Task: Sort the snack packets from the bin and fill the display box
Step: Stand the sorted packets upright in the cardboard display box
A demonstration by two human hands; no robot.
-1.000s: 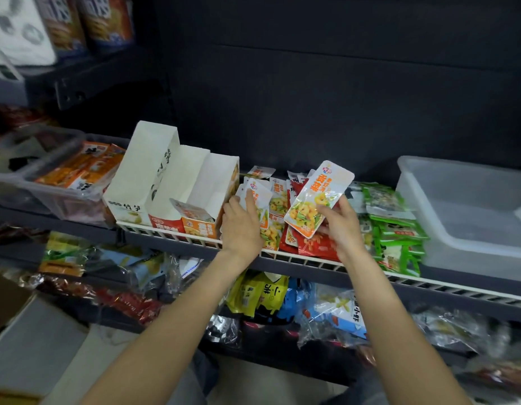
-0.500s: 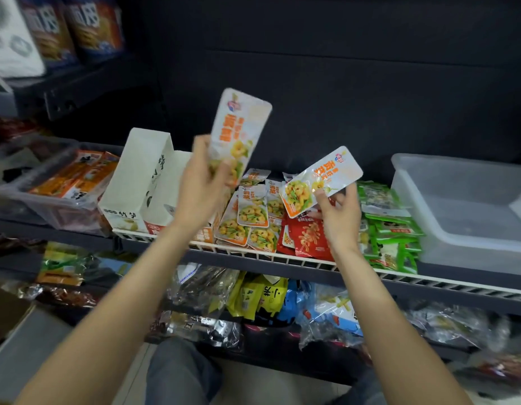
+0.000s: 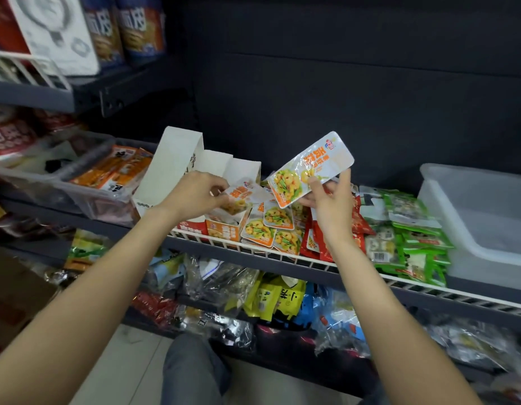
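**Left hand brought its packet down to the display box**

Half a second before, the left hand (image 3: 195, 192) held its packet (image 3: 239, 197) high; now it pinched it at the orange display box (image 3: 224, 229) on the shelf (image 3: 312, 263), apparently inserting it. The right hand (image 3: 331, 206) still gripped a second packet (image 3: 309, 168) above the loose pile.

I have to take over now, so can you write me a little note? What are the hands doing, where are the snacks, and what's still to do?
Left hand: pinches one orange packet over the orange display box.
Right hand: holds another orange packet up, tilted, above the pile.
On the shelf: loose orange packets, then red packets, then green packets. The clear bin stands at the right.
Done: packets lie grouped by colour.
Left: both held packets and the loose orange ones probably go into the box.
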